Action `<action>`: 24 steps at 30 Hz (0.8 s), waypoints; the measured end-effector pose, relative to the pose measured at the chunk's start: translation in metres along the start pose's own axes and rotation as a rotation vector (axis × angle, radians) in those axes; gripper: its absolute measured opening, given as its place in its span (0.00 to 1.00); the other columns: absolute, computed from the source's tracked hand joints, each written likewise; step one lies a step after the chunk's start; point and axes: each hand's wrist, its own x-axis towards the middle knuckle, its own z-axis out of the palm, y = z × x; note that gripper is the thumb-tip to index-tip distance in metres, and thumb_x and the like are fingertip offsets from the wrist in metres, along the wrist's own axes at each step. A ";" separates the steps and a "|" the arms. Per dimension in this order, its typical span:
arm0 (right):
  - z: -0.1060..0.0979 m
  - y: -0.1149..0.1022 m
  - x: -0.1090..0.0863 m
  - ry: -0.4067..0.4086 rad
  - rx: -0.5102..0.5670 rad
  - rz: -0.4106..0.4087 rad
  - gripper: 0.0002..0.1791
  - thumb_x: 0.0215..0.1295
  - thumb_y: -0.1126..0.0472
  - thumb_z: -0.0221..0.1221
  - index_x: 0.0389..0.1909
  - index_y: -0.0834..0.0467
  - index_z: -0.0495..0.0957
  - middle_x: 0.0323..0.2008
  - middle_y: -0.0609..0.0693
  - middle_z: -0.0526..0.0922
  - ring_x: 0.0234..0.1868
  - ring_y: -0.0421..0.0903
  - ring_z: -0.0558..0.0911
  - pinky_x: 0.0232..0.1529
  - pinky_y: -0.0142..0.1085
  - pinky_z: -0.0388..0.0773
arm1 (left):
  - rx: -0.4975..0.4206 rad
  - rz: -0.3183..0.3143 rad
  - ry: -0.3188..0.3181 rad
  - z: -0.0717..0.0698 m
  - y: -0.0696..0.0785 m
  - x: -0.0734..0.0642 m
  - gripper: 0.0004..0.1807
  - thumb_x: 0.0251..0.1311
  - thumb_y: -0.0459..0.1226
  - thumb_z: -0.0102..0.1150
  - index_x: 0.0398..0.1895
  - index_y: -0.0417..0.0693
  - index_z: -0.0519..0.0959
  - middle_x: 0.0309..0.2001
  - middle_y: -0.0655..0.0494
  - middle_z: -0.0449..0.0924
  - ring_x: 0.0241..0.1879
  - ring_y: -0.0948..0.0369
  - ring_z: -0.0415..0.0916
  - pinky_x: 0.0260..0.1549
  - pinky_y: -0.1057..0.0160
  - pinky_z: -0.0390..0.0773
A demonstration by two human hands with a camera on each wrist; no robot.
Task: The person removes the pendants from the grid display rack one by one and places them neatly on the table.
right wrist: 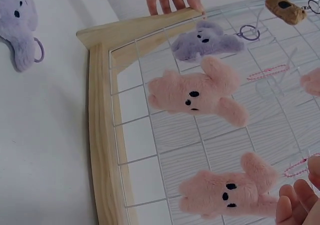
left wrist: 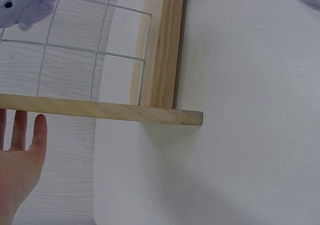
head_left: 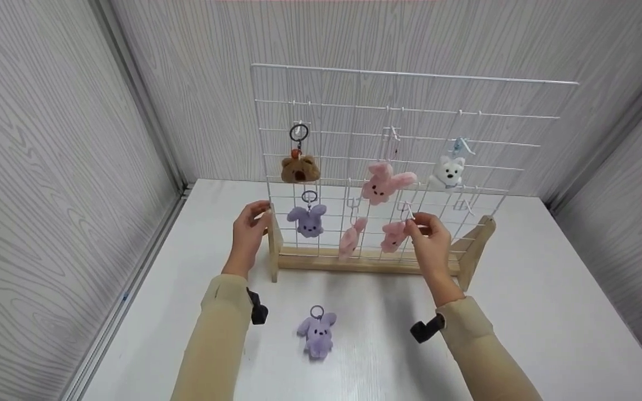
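Note:
My left hand (head_left: pixel 249 231) rests its fingers against the wooden left leg (head_left: pixel 275 245) of a white wire grid rack (head_left: pixel 416 73). In the left wrist view those fingers look fairly straight along the wood. My right hand (head_left: pixel 431 242) pinches a pink plush bunny keychain (head_left: pixel 394 236) by its ear, close to the pink bead chain (right wrist: pixel 296 171) and hook. Beside it hangs another pink bunny (head_left: pixel 350 240), turned sideways in the head view. A third pink bunny (head_left: pixel 381 186) hangs above. Nearest the left hand is a hanging purple bunny (head_left: pixel 310 221) on a ring.
A brown bear keychain (head_left: pixel 300 169) hangs at upper left, a white bear-like plush (head_left: pixel 448 172) at upper right. Below the latter, a hook (head_left: pixel 464 206) juts out. Another purple bunny (head_left: pixel 319 338) lies on the white table (head_left: pixel 365 356), in front of the rack's wooden base (head_left: pixel 365 265).

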 end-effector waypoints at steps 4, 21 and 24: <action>0.002 0.000 0.006 0.016 -0.010 -0.007 0.09 0.59 0.71 0.59 0.39 0.73 0.77 0.35 0.62 0.79 0.30 0.46 0.74 0.24 0.24 0.69 | -0.002 0.010 0.001 0.001 0.000 0.000 0.16 0.65 0.41 0.54 0.55 0.51 0.72 0.55 0.55 0.72 0.53 0.59 0.71 0.49 0.57 0.72; 0.002 -0.004 0.017 -0.049 0.054 0.034 0.09 0.59 0.71 0.59 0.38 0.74 0.77 0.32 0.65 0.78 0.27 0.43 0.75 0.26 0.26 0.75 | -0.005 -0.002 -0.008 -0.001 0.000 0.000 0.17 0.64 0.41 0.54 0.56 0.50 0.72 0.55 0.55 0.72 0.53 0.59 0.70 0.49 0.57 0.72; 0.000 -0.005 0.015 -0.061 0.079 0.022 0.09 0.59 0.72 0.58 0.38 0.75 0.76 0.32 0.66 0.78 0.28 0.49 0.76 0.27 0.28 0.75 | -0.005 -0.009 -0.004 -0.001 0.001 0.000 0.17 0.64 0.41 0.54 0.55 0.51 0.72 0.55 0.55 0.72 0.53 0.59 0.71 0.49 0.57 0.73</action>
